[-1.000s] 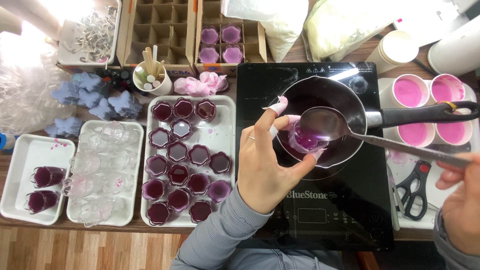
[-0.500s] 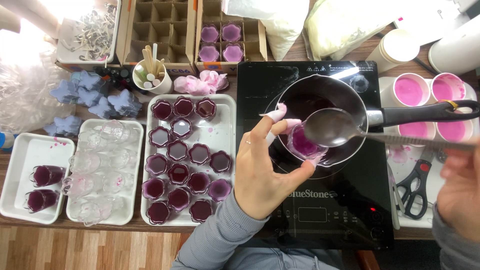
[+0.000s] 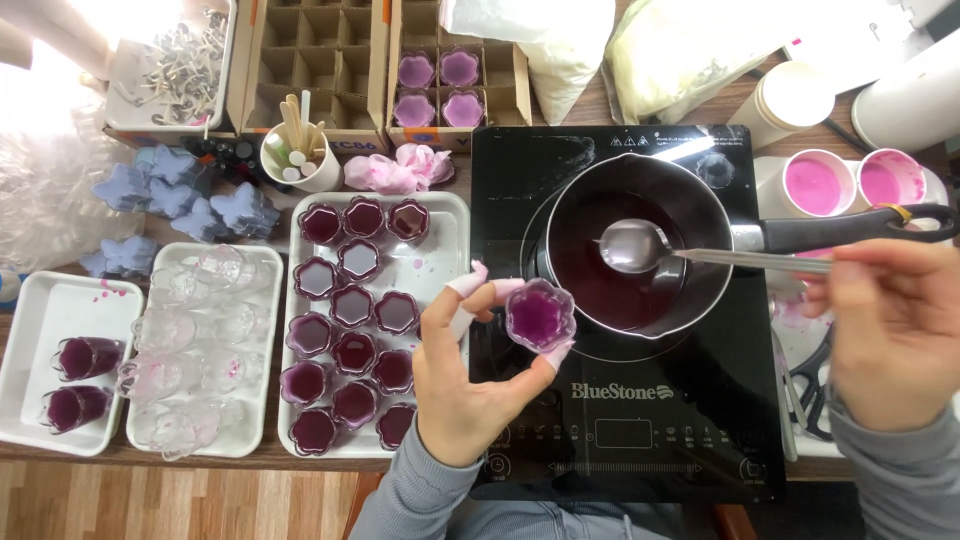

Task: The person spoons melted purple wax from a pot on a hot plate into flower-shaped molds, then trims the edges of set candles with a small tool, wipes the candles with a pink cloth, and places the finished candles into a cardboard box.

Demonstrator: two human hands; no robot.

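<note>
Flower-shaped cup (image 3: 539,316), pinched in left hand (image 3: 470,385), was now full of purple liquid; right hand (image 3: 895,325) had swung the gripped ladle (image 3: 636,246) back over the pot (image 3: 625,250).

One view only: head cam, worn by the person, looking almost straight down at the desk (image 3: 300,480) from above. Person's side = bottom edge of frame; far side of desk = top. Fairly close, approx arm's reach: both hands enter from the bottom, left hand (image 3: 470,385) near centre, right hand (image 3: 890,335) at the right edge, partly cut off. Black induction hob (image 3: 640,440) sits centre-right, white trays (image 3: 450,215) centre-left, cardboard boxes (image 3: 385,70) along the top edge. Strip of wood floor (image 3: 150,505) shows bottom left. No 2nd view, so no shared area.
</note>
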